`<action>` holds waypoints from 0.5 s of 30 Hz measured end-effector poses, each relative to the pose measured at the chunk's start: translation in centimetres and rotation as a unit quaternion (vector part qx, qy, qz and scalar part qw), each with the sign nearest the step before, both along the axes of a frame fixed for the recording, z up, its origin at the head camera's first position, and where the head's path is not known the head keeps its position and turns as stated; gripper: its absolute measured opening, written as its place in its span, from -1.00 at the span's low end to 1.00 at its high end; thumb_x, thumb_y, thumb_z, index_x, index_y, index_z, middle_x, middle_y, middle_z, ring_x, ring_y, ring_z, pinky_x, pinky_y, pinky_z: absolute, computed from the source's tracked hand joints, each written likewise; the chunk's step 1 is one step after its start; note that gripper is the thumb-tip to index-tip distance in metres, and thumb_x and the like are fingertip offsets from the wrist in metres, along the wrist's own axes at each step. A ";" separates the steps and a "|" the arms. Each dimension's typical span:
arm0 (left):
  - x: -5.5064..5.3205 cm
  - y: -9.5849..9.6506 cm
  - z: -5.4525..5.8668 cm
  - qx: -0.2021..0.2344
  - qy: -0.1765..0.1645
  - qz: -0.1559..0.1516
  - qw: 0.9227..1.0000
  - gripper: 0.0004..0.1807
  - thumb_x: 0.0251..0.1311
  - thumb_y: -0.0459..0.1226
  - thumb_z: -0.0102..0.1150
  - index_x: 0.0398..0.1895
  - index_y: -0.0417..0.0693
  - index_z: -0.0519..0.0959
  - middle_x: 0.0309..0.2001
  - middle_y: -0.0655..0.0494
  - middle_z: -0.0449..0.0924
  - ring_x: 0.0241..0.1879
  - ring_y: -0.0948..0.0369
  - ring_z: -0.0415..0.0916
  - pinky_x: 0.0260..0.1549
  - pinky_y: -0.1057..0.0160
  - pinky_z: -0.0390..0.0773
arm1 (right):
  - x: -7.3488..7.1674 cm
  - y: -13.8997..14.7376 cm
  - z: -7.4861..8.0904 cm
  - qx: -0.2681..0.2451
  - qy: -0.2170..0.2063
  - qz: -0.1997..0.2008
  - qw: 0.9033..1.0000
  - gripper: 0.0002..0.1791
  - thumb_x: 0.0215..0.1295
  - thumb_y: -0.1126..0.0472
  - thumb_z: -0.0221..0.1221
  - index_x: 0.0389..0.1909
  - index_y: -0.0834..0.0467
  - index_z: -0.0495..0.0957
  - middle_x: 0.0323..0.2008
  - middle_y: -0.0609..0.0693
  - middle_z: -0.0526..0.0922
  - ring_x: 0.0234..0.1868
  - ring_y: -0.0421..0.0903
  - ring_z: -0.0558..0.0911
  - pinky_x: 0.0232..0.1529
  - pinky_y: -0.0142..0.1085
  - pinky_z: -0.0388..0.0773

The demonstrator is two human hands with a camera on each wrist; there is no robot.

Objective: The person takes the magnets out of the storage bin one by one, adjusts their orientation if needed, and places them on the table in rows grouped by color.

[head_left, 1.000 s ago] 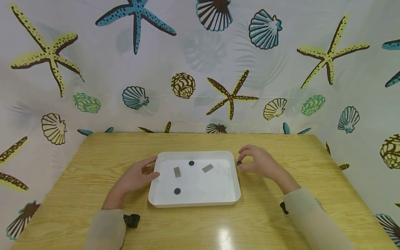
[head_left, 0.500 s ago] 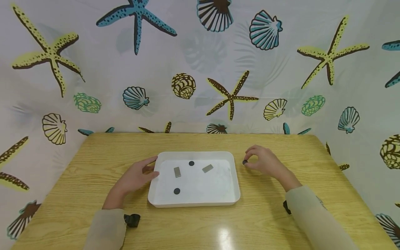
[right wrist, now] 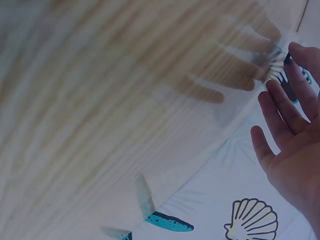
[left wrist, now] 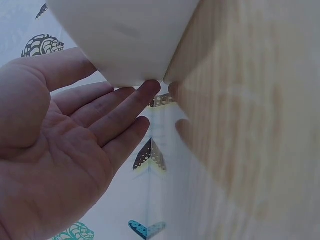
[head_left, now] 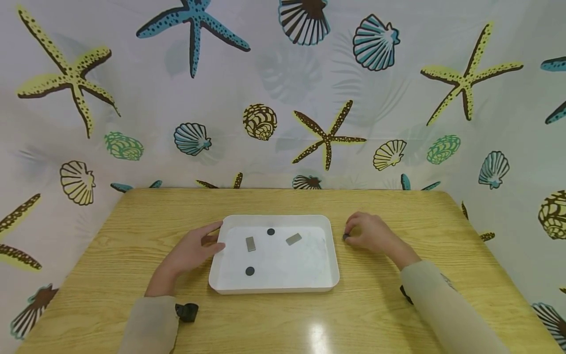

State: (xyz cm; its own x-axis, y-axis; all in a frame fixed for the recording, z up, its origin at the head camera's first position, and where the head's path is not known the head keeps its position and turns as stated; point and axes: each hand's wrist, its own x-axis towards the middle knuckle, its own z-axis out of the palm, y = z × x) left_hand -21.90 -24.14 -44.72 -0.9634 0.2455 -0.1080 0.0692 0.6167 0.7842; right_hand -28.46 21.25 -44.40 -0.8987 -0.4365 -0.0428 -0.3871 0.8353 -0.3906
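Note:
A white rectangular tray (head_left: 274, 290) lies on the wooden table, holding two small dark discs, a far one (head_left: 271, 231) and a near one (head_left: 250, 271), and two flat grey rectangular pieces, one on the left (head_left: 250, 244) and one on the right (head_left: 294, 239). My left hand (head_left: 192, 250) grips the tray's left wall, thumb over the rim; in the left wrist view its fingers (left wrist: 117, 117) touch the outer side. Right of the tray, my right hand (head_left: 371, 234) pinches another small dark disc (head_left: 346, 237) between thumb and forefinger. That disc shows only as a dark sliver (right wrist: 287, 58) in the right wrist view.
The wooden tabletop (head_left: 274, 324) extends around the tray on all sides. A white curtain (head_left: 212, 98) printed with starfish and shells hangs behind the table and along both sides. Dark straps with a small device (head_left: 187, 312) sit at the wrists.
My right hand, pinching the dark disc, has moved a little right, away from the tray wall, then slightly nearer and lower. My left hand and the tray stay nearly still.

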 end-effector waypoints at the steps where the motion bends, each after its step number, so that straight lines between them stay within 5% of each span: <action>1: 0.0 0.0 0.0 -0.001 0.001 -0.001 1.000 -0.27 0.50 -0.24 0.14 0.62 -0.22 0.12 0.52 -0.36 0.26 0.46 -0.26 0.35 0.30 -0.13 0.56 | 0.0 0.0 -0.1 0.001 -0.002 0.001 1.000 -0.89 0.31 0.13 0.38 -0.25 0.08 0.77 0.12 0.10 0.68 0.20 0.19 0.64 0.40 0.24 0.37; 15: 0.1 0.0 0.1 0.010 0.004 -0.013 1.000 -0.27 0.51 -0.25 0.12 0.62 -0.26 0.10 0.53 -0.39 0.22 0.46 -0.28 0.34 0.29 -0.13 0.56 | -0.3 -0.1 -1.1 -0.010 -0.004 -0.001 1.000 -0.90 0.33 0.15 0.37 -0.23 0.08 0.76 0.15 0.11 0.64 0.22 0.19 0.61 0.39 0.26 0.36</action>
